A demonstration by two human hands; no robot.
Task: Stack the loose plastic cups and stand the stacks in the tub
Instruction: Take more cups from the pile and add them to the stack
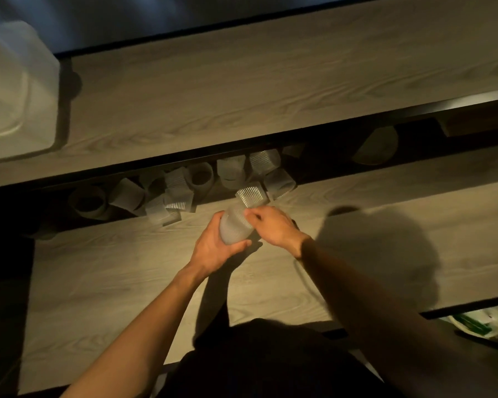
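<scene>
My left hand grips a short stack of translucent plastic cups lying on its side above the lower wooden shelf. My right hand pinches the stack's upper end, where a ribbed clear cup points away from me. Several loose cups lie tumbled in the dark gap beneath the upper shelf, some ribbed, some smooth. A white plastic tub stands on the upper shelf at the far left.
The upper wooden shelf overhangs the cup pile with a dark front edge. A pale bowl-like object sits in the gap at right. A bag with green packaging shows at the lower right.
</scene>
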